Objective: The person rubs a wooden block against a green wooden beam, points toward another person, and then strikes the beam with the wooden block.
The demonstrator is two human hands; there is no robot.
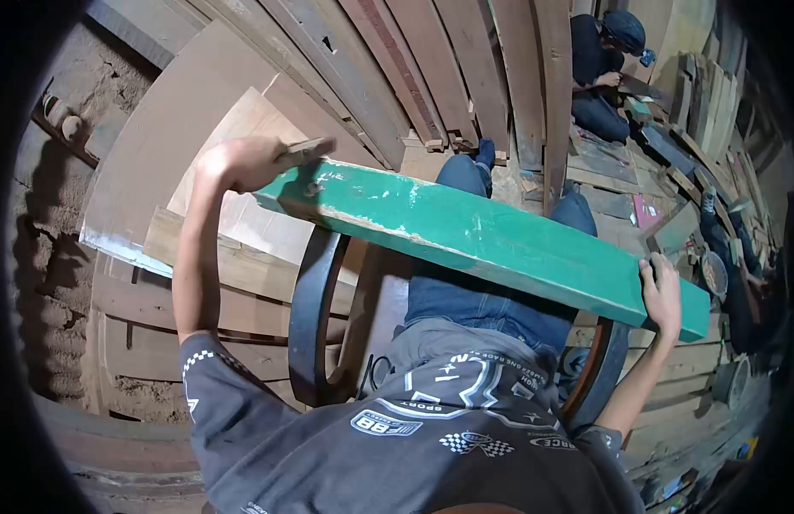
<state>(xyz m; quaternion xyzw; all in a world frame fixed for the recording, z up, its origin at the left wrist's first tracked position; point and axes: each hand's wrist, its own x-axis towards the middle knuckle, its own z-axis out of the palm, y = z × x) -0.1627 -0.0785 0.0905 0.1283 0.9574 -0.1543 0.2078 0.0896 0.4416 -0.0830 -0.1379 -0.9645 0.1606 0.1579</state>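
A long green-painted wooden beam (491, 236), scuffed with pale worn patches along its edge, lies across my lap and over the dark curved armrests (316, 313) of a chair. My left hand (247, 164) is closed around a small flat wooden block (307, 152) at the beam's left end. The block overlaps the far edge of the beam in this view, and its underside is hidden. Near the opposite end, my right hand (662, 295) grips the beam, fingers over its top face and palm against the near side.
Tall planks (405, 68) lean ahead of me. Pale boards (243, 206) and a curved panel (140, 163) stand at the left. A person in dark clothes (607, 77) sits at the upper right; another person's leg (714, 227) shows beside a bowl (714, 272). Wood pieces (671, 137) lie around them.
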